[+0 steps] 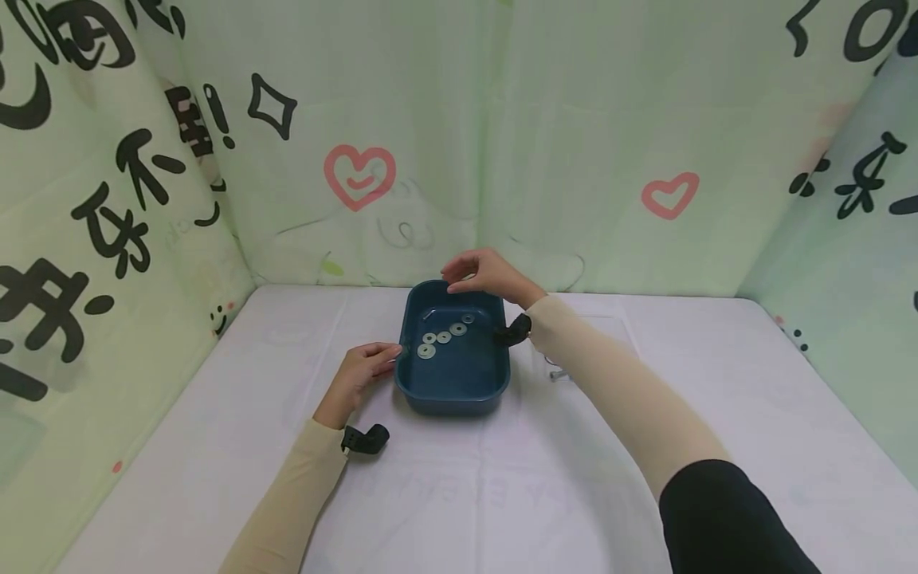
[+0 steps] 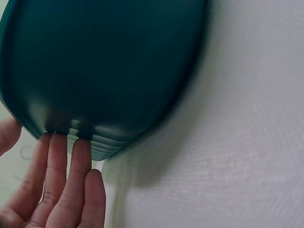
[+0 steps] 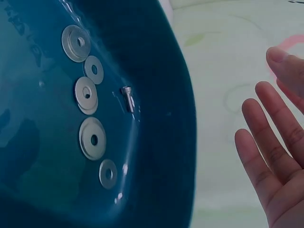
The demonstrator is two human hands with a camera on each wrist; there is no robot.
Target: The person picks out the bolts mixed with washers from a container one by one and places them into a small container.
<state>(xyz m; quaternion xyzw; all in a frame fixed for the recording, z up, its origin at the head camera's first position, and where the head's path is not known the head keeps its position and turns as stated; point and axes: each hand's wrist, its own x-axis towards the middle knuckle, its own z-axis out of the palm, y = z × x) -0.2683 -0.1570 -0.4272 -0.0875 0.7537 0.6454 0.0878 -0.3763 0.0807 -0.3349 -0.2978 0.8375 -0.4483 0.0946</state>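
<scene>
A dark blue rectangular bin (image 1: pixel 459 396) stands on the white-covered table. Several flat metal washers (image 1: pixel 426 351) lie inside it, some overlapping. Near them in the right wrist view is a small cylindrical-head screw (image 3: pixel 127 99). My left hand (image 1: pixel 361 375) touches the bin's left side; its straight fingers (image 2: pixel 58 166) rest against the outer wall, with the thumb beside the rim. Over the bin's far rim, my right hand (image 1: pixel 490 275) hovers with loosely bent fingers. Nothing shows between those fingers in the right wrist view.
Right of the bin, a bolt (image 1: pixel 557 375) lies by a transparent flat item (image 1: pixel 606 324), partly hidden by my right forearm. A pale green printed curtain (image 1: pixel 574 159) hangs along the table's back and sides. Each wrist carries a black camera (image 1: pixel 366 439).
</scene>
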